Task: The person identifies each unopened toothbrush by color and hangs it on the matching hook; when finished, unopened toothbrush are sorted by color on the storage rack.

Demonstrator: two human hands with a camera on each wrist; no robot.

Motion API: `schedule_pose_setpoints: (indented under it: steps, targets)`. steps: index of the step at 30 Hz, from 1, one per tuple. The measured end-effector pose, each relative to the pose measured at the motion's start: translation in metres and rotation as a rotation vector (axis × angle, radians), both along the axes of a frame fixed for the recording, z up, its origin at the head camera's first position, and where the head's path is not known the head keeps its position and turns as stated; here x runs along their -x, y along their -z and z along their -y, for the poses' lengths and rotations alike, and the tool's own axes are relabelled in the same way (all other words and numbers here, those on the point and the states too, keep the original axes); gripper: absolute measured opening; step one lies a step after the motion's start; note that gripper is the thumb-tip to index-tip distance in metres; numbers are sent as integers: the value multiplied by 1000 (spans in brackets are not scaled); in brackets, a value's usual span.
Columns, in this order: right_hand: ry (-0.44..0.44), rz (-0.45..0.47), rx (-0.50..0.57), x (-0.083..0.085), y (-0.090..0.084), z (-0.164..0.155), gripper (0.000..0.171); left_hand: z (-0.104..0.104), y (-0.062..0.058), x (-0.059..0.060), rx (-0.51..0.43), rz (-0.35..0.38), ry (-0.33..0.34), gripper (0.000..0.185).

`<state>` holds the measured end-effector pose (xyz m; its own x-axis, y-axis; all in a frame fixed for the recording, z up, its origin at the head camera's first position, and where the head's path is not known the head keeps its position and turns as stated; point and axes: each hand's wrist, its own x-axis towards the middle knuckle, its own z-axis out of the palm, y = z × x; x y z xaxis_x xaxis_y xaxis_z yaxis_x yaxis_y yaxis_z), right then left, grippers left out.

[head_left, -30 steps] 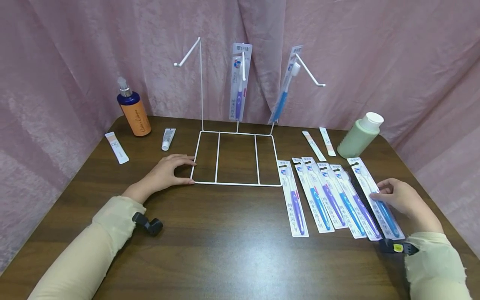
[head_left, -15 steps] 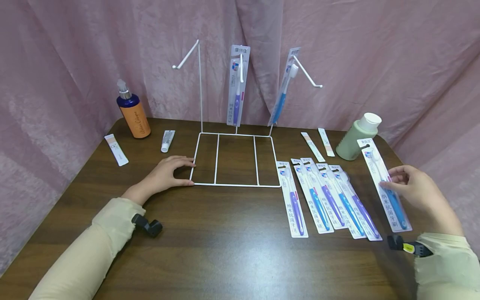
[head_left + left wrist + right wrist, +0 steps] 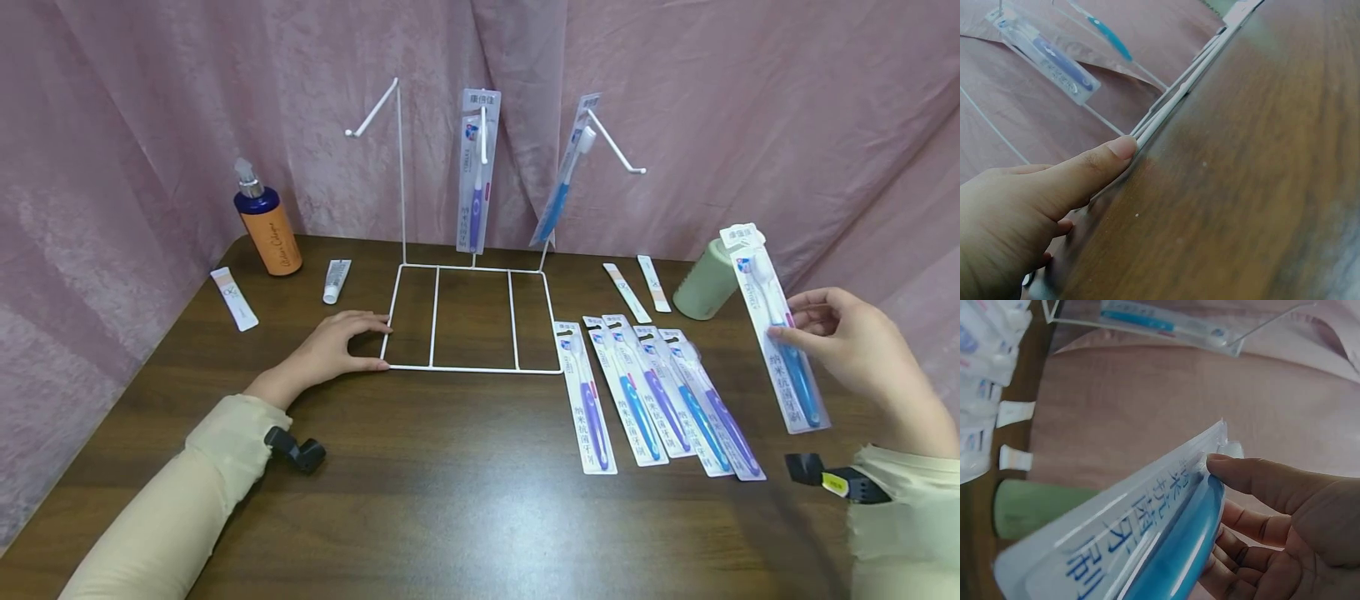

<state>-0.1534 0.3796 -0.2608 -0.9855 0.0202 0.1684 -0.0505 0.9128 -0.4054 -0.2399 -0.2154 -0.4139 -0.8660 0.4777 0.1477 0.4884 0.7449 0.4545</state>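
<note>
A packaged blue toothbrush is held up off the surface by the right hand, pinched at its edge between thumb and curled fingers, to the right of the row of packs. The left hand is laid flat on the surface, its fingers nearly straight, with the thumb tip pressed against the front left corner of the white wire rack.

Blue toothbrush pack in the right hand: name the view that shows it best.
Head view: the whole blue toothbrush pack shows, pinched by the right hand. The right wrist view shows only a close, partial stretch; the left wrist view misses it.
</note>
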Motion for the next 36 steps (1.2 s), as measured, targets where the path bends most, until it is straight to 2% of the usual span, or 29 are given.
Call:
schedule_pose_setpoints:
  steps: [9,14,23,31,36]
  targets:
    - [-18,-86,26,5,-23,34,48,1,1,-1,-6,-19,5,60]
    - [-37,-171,74,6,-31,55,46,3,0,-2,0,-16,-4,59]
    - [-81,-333,237,9,-27,93,46,-1,0,-2,-6,-31,5,58]
    - [-105,-388,283,12,-26,116,42,-1,1,-3,-8,-20,-4,59]
    - [-125,-385,286,14,-25,123,43,0,-1,-1,-4,-15,-2,60]
